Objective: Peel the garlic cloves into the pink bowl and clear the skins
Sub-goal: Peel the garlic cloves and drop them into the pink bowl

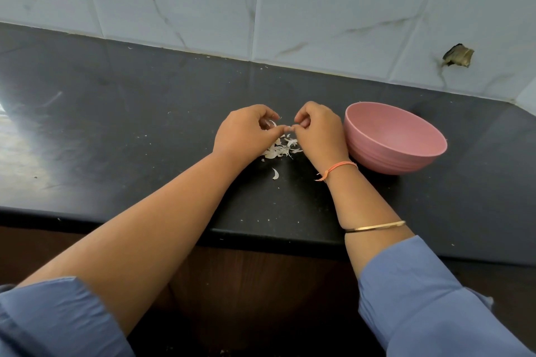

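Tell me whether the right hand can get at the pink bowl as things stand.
Probably yes: the right hand is close beside the bowl, nothing lies between them, and the skins lie on its other side.

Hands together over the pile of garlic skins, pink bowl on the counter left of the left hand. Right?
Not quite. In the head view the pink bowl stands to the right of the right hand, not left of the left hand. Both hands do meet over the pile of garlic skins on the counter.
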`<state>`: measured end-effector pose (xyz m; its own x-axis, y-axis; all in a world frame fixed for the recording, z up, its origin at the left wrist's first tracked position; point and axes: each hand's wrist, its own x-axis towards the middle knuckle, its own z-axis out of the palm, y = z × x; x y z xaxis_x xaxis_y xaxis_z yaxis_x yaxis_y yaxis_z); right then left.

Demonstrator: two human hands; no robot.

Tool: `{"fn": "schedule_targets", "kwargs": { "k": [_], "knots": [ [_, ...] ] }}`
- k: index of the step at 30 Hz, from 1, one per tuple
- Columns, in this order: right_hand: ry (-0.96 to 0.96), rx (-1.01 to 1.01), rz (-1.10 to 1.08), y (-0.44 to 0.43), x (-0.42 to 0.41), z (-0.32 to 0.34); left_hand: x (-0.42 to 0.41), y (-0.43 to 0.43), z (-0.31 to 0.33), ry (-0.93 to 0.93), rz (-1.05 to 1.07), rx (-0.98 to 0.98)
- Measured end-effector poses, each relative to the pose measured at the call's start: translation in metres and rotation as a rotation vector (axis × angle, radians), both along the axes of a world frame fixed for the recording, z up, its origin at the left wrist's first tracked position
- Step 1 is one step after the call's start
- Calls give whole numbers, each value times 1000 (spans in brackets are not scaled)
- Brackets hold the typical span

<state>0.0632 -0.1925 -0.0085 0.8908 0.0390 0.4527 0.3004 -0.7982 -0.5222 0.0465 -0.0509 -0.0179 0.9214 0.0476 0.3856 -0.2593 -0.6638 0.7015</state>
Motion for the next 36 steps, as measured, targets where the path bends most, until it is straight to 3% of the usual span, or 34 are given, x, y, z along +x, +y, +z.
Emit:
{"fn": "schedule_targets", "kwargs": {
  "k": [5,9,15,21,28,31,36],
  "knots": [
    [-22,66,14,1,3,-3,-1,-1,-2,68,-27,147],
    [-3,140,34,0,3,-4,1,0,-3,54,-41,149],
    [54,296,118,3,0,-2,1,1,0,-34,-34,-25],
    [250,527,227,10,-6,2,1,-1,0,-126,-66,-184],
    [299,726,263,8,-9,7,-1,-2,0,-105,-101,-218],
    [237,663,189,4,-4,5,1,-1,-1,-81,-71,-208],
    [48,199,76,0,0,9,2,0,-1,-74,-48,-156]
  ]
}}
